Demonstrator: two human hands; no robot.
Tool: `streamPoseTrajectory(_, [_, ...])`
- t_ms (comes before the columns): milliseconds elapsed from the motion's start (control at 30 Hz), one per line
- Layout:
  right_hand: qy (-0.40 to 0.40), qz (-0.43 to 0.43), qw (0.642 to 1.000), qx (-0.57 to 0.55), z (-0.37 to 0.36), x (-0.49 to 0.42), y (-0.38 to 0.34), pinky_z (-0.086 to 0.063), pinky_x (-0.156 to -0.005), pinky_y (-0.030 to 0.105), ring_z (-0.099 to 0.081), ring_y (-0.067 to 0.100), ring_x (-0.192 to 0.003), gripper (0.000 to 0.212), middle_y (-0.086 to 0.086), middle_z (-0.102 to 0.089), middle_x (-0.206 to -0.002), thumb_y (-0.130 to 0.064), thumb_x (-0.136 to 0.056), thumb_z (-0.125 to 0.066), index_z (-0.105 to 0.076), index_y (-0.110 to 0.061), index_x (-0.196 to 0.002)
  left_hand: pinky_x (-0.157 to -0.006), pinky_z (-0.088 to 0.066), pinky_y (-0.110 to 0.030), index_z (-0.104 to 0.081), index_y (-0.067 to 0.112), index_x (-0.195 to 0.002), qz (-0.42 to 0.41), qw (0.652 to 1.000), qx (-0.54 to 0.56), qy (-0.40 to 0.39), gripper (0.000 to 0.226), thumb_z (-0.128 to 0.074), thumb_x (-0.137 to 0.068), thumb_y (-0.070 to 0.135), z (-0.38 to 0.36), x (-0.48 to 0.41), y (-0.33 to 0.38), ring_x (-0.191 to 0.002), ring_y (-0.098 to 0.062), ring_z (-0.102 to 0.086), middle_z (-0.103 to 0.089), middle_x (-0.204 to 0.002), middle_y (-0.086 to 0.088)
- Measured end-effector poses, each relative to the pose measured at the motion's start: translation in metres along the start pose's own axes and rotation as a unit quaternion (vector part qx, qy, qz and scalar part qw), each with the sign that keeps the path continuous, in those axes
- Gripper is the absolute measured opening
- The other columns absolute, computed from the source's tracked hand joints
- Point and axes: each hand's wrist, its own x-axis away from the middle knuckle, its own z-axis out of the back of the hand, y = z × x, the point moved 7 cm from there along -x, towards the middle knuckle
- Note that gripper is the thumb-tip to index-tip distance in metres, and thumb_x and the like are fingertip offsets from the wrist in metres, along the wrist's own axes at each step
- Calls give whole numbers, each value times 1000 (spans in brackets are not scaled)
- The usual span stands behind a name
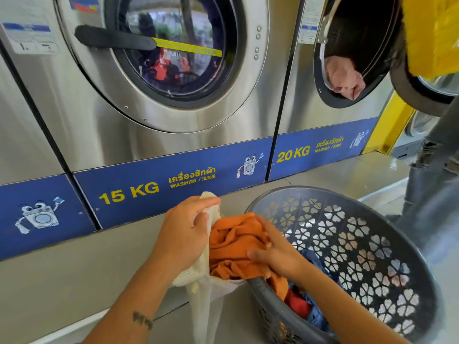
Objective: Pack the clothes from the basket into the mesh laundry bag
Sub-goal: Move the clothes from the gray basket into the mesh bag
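A white mesh laundry bag [201,291] hangs at bottom centre, its mouth held up by my left hand [185,234], which grips the bag's rim. An orange garment [233,242] bulges out of the bag's mouth and drapes over the basket's near rim. My right hand [275,256] presses on and grips this orange cloth. The grey plastic basket [360,247] with flower-shaped holes stands tilted to the right; red and blue clothes [304,306] lie in its bottom.
Steel washers stand behind on a raised step: a shut 15 KG washer [171,53] with laundry inside, and a 20 KG washer [347,55] with its door open and pink cloth inside. Another person's leg in grey jeans [432,170] stands at right.
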Motion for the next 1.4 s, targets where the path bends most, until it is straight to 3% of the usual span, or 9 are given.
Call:
streamPoseTrajectory(100, [-33, -64, 988, -139, -5, 1, 21, -49, -107, 51, -59, 31, -126, 85, 7, -56, -140, -27, -65, -82, -48, -29, -143, -100, -37, -19, -66, 32, -123, -13, 1000, -14, -12, 38, -50, -97, 10, -3, 2, 2, -119, -2, -51, -60, -129, 15])
streamPoseTrajectory(233, [39, -23, 998, -41, 2, -3, 17, -51, -94, 62, -69, 37, -96, 43, 15, -73, -99, -41, -57, -81, -68, -26, -95, -102, -40, -24, -65, 32, -125, -14, 999, -51, -15, 38, -49, -97, 11, -9, 0, 2, -121, -9, -52, -59, -131, 12])
streamPoseTrajectory(433, [53, 31, 993, 102, 16, 2, -19, -55, -83, 56, -69, 24, -79, 43, 11, -72, -88, -47, -59, -75, -66, -23, -93, -101, -40, -25, -63, 34, -126, -10, 998, -67, -19, 38, -47, -99, 14, -17, 0, 0, -122, -10, -50, -57, -134, 12])
streamPoseTrajectory(600, [157, 150, 971, 103, 16, 18, -78, -50, -73, 20, -64, 7, -79, 26, -10, -70, -88, -28, -75, -77, -67, -28, -99, -102, -44, -28, -68, 31, -121, -39, 998, -42, 6, 38, -50, -95, 9, -12, -5, 6, -114, -8, -56, -64, -123, 12])
streamPoseTrajectory(733, [16, 168, 961, 218, -29, 26, -87, -38, -80, 1, -57, -3, -100, 47, -13, -68, -118, -23, -85, -73, -64, -25, -131, -101, -46, -35, -69, 29, -118, -33, 998, -36, 43, 38, -50, -94, 6, -6, -5, 4, -111, -11, -58, -65, -119, 10])
streamPoseTrajectory(867, [42, 176, 964, 196, -13, 20, -78, -46, -101, 28, -59, 9, -113, 45, -8, -64, -122, -25, -78, -69, -66, -37, -122, -102, -45, -38, -69, 30, -118, -7, 998, -44, 49, 38, -50, -94, 6, -1, -1, -7, -113, -13, -56, -64, -122, 9])
streamPoseTrajectory(1033, [-50, 11, 988, 147, -3, 11, -16, -43, -106, 35, -49, 15, -126, 99, -5, -43, -141, -33, -73, -83, -25, -48, -152, -101, -45, -31, -67, 31, -120, 3, 998, -51, 40, 37, -49, -96, 9, -3, 1, -12, -114, -11, -55, -63, -124, 10])
streamPoseTrajectory(1267, [64, 113, 963, 237, 1, 14, -40, -55, -79, 40, -65, 10, -82, 44, -9, -71, -87, -10, -73, -67, -65, -33, -110, -103, -44, -32, -66, 32, -122, -5, 998, -49, 31, 38, -47, -97, 10, -7, 1, -5, -118, -12, -53, -61, -128, 10])
streamPoseTrajectory(1400, [140, 186, 955, 186, -3, 31, -75, -54, -88, 35, -64, 20, -99, 62, 0, -70, -106, -11, -63, -54, -62, -27, -123, -103, -42, -27, -68, 30, -120, -34, 998, -41, 29, 37, -48, -96, 9, -7, 3, 4, -117, -8, -54, -63, -126, 10])
